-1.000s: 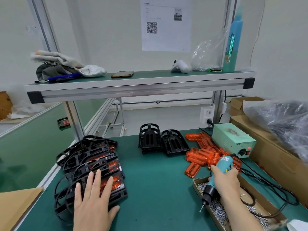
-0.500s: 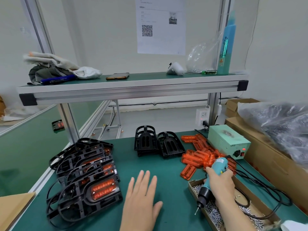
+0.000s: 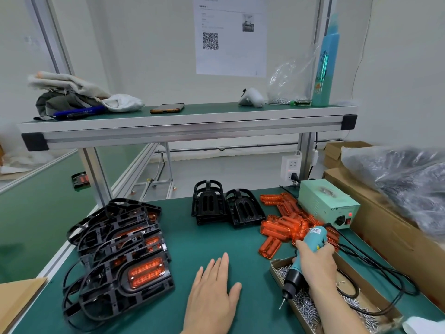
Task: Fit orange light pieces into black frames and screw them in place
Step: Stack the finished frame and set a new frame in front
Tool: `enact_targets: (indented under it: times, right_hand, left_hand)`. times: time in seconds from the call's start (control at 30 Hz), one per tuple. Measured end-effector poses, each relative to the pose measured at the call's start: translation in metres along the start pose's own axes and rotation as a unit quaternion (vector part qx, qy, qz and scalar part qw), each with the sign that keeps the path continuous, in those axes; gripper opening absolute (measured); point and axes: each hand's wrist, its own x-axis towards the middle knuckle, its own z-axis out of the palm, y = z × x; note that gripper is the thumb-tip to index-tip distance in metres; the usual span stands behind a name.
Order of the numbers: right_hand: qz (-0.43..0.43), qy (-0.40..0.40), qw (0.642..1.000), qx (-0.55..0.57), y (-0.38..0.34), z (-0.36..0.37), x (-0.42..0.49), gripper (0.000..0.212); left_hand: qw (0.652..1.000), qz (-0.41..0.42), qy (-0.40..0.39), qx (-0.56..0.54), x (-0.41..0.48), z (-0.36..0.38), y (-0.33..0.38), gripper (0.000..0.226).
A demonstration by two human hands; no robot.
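The orange light pieces point(image 3: 286, 227) lie heaped beside 2 empty black frames point(image 3: 226, 208), far across the bench point(image 3: 216, 242). My left grip point(image 3: 212, 297) rests spread flat; my right grip point(image 3: 315, 263) wraps the screwdriver point(image 3: 314, 236). Reaching over could snag its cable point(image 3: 394, 276) and scatter the pile

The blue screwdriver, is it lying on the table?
No, the right hand grips the blue screwdriver above the screw box.

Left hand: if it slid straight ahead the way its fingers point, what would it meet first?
Probably the right-hand empty black frame, after a stretch of bare green mat. The left hand is open and points away, though depth is uncertain.
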Motion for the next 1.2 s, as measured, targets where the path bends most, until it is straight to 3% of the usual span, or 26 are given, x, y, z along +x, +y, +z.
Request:
enact_targets:
  times: [0.27,1.2]
  right_hand:
    - [0.009,-0.009,1.0,0.005,-0.0018,0.0011,-0.0015,0.067]
    - [0.008,-0.013,1.0,-0.001,-0.0018,-0.0004,-0.0007,0.065]
  left_hand:
    - [0.999,-0.009,-0.032,-0.004,0.001,0.0016,-0.001,0.064]
    - [1.0,-0.012,-0.023,-0.012,0.0006,0.0014,-0.0029,0.061]
